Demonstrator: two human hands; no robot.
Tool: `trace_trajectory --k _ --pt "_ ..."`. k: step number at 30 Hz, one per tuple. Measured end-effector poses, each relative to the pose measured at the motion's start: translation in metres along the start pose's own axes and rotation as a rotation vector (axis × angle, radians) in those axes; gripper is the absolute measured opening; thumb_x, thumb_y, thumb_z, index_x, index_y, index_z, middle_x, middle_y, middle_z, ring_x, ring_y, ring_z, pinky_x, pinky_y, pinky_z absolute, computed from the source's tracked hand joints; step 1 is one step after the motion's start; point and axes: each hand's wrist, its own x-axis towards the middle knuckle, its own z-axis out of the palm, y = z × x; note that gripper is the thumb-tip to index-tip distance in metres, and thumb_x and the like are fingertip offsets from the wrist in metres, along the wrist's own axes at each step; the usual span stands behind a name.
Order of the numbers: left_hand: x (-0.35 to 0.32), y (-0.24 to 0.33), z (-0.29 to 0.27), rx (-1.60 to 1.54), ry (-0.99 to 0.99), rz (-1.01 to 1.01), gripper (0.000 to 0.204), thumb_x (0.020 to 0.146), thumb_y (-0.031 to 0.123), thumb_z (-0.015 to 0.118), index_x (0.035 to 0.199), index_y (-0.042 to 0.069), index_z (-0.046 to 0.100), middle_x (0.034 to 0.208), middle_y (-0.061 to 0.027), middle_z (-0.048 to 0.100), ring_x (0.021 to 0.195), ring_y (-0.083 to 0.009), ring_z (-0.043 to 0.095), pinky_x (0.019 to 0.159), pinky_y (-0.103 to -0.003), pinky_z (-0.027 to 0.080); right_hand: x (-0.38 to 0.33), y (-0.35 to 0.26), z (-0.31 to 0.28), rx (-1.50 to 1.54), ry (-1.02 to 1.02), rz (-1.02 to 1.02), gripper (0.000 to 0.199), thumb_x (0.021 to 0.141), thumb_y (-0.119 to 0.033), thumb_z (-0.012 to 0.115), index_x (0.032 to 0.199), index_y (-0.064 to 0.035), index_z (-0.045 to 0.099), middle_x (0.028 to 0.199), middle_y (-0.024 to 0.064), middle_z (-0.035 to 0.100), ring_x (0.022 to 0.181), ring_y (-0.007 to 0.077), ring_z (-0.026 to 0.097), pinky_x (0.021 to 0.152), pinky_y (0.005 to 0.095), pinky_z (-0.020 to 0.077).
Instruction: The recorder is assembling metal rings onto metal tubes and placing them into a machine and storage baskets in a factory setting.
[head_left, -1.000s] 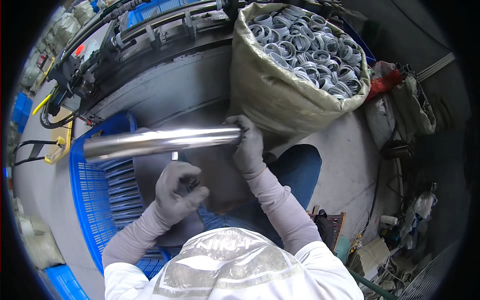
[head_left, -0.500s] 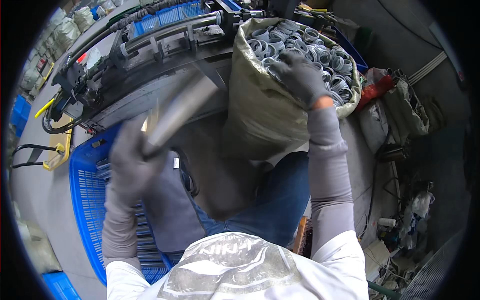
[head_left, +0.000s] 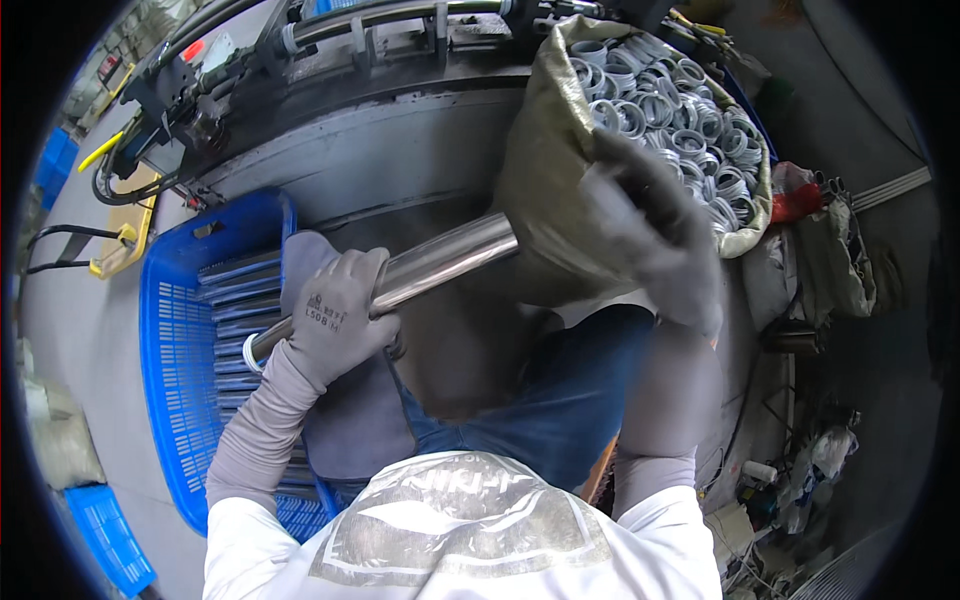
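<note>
My gloved left hand (head_left: pixel 340 310) is closed around a shiny metal tube (head_left: pixel 452 258), which slants up to the right over my lap. A white ring (head_left: pixel 250 353) sits at the tube's lower left end. My gloved right hand (head_left: pixel 660 235) is smeared by motion in front of the sack's near rim; whether its fingers hold anything is not clear. The woven sack (head_left: pixel 545 180) is full of pale grey plastic rings (head_left: pixel 690 142). Left of my legs, a blue crate (head_left: pixel 165 400) contains several metal tubes (head_left: pixel 240 298) lying side by side.
A dark machine with rods (head_left: pixel 375 25) stretches across the far side above a grey panel (head_left: pixel 400 145). A yellow trolley (head_left: pixel 125 250) stands at left, and a blue bin (head_left: pixel 110 535) lies at lower left. Bags and clutter (head_left: pixel 820 450) line the right side.
The tube has swung lower and flatter in my left hand, and its ringed end now shows. My right hand has come back from the rings to the sack's near side. The view has shifted.
</note>
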Motion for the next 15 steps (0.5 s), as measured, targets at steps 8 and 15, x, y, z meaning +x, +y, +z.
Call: trace_trajectory --k 8,15 --pt "0.001 0.004 0.001 -0.016 -0.042 0.061 0.061 0.064 0.021 0.077 0.120 0.003 0.059 0.096 -0.0161 0.064 0.092 -0.0353 0.066 0.083 -0.046 0.053 -0.023 0.084 0.017 -0.234 -0.429 0.158 0.094 0.076 0.012 0.083 0.158 -0.0015 0.041 0.136 0.0126 0.061 0.119 0.0197 0.064 0.100 0.0346 0.0566" --pt "0.002 0.008 0.005 0.002 -0.065 0.042 0.062 0.066 0.023 0.077 0.122 0.003 0.058 0.096 -0.0153 0.063 0.094 -0.0336 0.066 0.083 -0.045 0.053 -0.040 0.119 0.067 0.503 0.052 0.243 0.059 0.096 -0.048 0.065 0.126 0.0037 0.069 0.129 0.0102 0.071 0.108 0.0162 0.065 0.094 0.0327 0.0509"
